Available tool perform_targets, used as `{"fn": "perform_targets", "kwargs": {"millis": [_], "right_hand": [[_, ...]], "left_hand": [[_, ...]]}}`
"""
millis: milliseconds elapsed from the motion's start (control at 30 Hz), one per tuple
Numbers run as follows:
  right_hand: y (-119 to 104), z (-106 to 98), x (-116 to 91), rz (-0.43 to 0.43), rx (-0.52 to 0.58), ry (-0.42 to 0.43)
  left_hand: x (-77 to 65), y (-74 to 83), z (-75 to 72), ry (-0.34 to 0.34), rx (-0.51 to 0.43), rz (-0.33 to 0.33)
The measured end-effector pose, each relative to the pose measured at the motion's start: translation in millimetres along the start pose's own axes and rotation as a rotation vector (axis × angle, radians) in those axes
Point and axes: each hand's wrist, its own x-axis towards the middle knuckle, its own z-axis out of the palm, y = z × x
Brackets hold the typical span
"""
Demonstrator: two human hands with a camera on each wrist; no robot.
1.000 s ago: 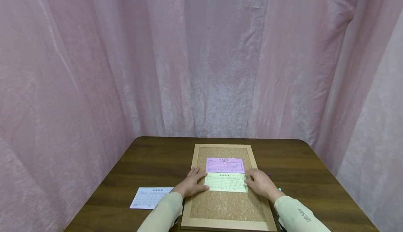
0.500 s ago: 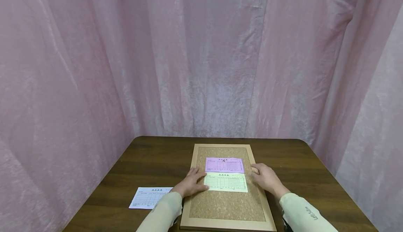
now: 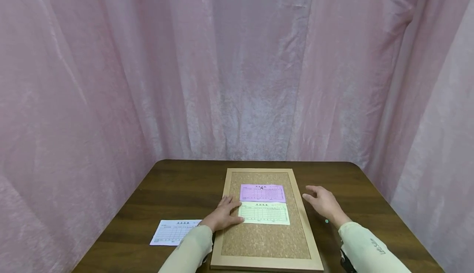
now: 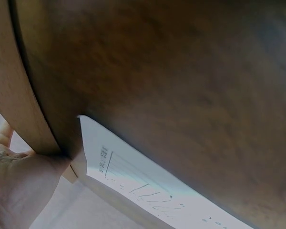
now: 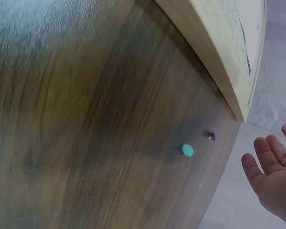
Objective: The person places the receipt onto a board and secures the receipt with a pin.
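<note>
A corkboard (image 3: pixel 264 240) with a light wooden frame lies flat on the table. On it a purple printed slip (image 3: pixel 263 193) has a small dark pushpin (image 3: pixel 261 188) at its top edge. Just below lies a pale green slip (image 3: pixel 263 213). My left hand (image 3: pixel 222 216) rests on the board's left side, fingertips and thumb right at the slips' left edges. To the right of the board, my right hand (image 3: pixel 324 202) hovers over the table with fingers loosely spread and nothing in them. Near it are a teal thumbtack (image 5: pixel 187 150) and a purple one (image 5: pixel 212 136).
A white printed slip (image 3: pixel 174 231) lies left of the board, partly covered by the left forearm. The dark wooden table (image 3: pixel 185 186) reaches back to pink curtains (image 3: pixel 255 79), which also hang along both sides.
My right hand has left the green slip's right edge and moved right, off the board and over the table. The left hand has stayed in place on the board.
</note>
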Motion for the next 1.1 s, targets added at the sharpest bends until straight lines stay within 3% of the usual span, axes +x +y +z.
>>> {"fn": "perform_targets", "kwargs": {"millis": [267,867,1100], "right_hand": [[9.5,-12.0,-2.7,0.04,0.053,-0.016],[42.0,-15.9,-2.0,0.126,0.14,-0.015],[53.0,-16.8,-1.9,0.179,0.132,-0.057]], "left_hand": [[-0.4,-2.0,0.3,0.01,-0.008,0.008],[-3.6,3.8,-1.3,0.011,-0.025,-0.004],[-2.7,1.0,0.5,0.012,-0.029,0.004]]}}
